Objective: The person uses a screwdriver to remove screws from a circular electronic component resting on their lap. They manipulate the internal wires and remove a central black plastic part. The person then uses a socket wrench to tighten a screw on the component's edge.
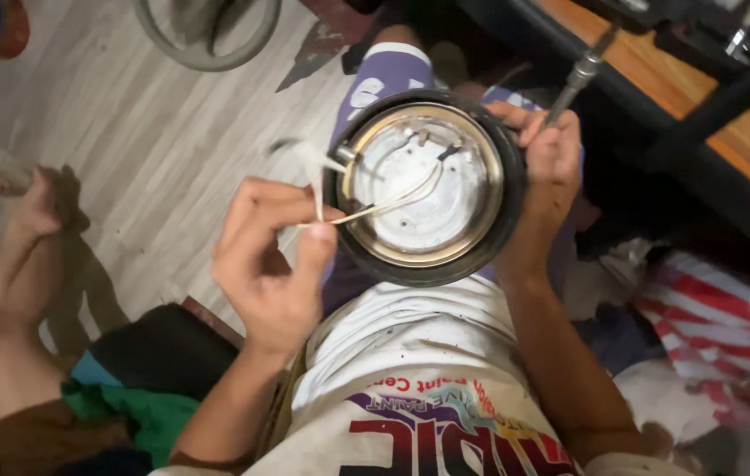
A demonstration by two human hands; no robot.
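Two hands work over a round pan (424,187) held on the person's lap. Left hand (273,260) is curled, thumb and forefinger pinching the white wires (375,208) just outside the pan's left rim; the wires run from that pinch across the pale metal disc inside the pan and curve up toward its far side. Right hand (549,167) grips the pan's right rim, fingers wrapped over the black outer ring, with a screwdriver (579,78) clamped in the same grasp, its shaft pointing up and away. The pan shows a brass-coloured inner ring around the disc. Beneath it lie purple shorts and a white printed shirt. Another person's bare leg (4,264) rests on the wooden floor (145,132) at left. Striped cloth (719,317) lies at right.
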